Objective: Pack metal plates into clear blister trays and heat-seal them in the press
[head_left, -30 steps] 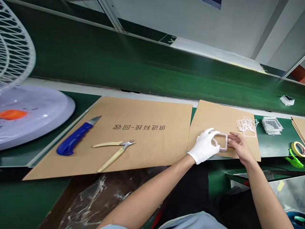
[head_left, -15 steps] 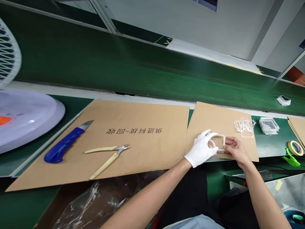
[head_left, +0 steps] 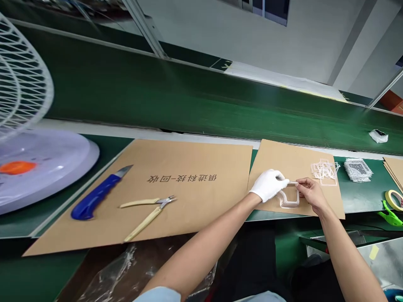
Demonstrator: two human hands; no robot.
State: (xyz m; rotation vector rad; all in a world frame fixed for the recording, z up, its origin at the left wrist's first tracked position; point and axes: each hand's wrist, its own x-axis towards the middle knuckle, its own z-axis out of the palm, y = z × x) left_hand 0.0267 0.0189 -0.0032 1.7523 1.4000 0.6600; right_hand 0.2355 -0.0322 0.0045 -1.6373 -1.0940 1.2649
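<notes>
The fingers of the white-gloved left hand (head_left: 269,185) are pressed together and pinch the upper left of a clear plastic square frame (head_left: 289,205), while the thumb and fingers (head_left: 302,183) of the bare right hand (head_left: 311,195) pinch its top right corner. The frame hangs low over the right-hand kraft card sheet (head_left: 277,159), near the sheet's front edge. Just beyond it lies a loose pile of clear frames (head_left: 324,171), and a stack of clear packets (head_left: 358,170) sits on the green desk (head_left: 362,205) past the sheet's right edge. Masking tape (head_left: 393,200) and green-handled scissors (head_left: 389,219) sit toward the desk's right corner. On the left, a printed kraft sheet (head_left: 189,201) carries a blue utility knife (head_left: 96,197) and yellow-handled side cutters (head_left: 147,209). A fan (head_left: 22,75) stands at the far left, and a green panel (head_left: 189,100) runs along the back under a pale wall.

Compared with a moment earlier, the frame has swung round and its lower edge now shows clear of the glove. The right fingers have closed from a loose curl into a pinch.
</notes>
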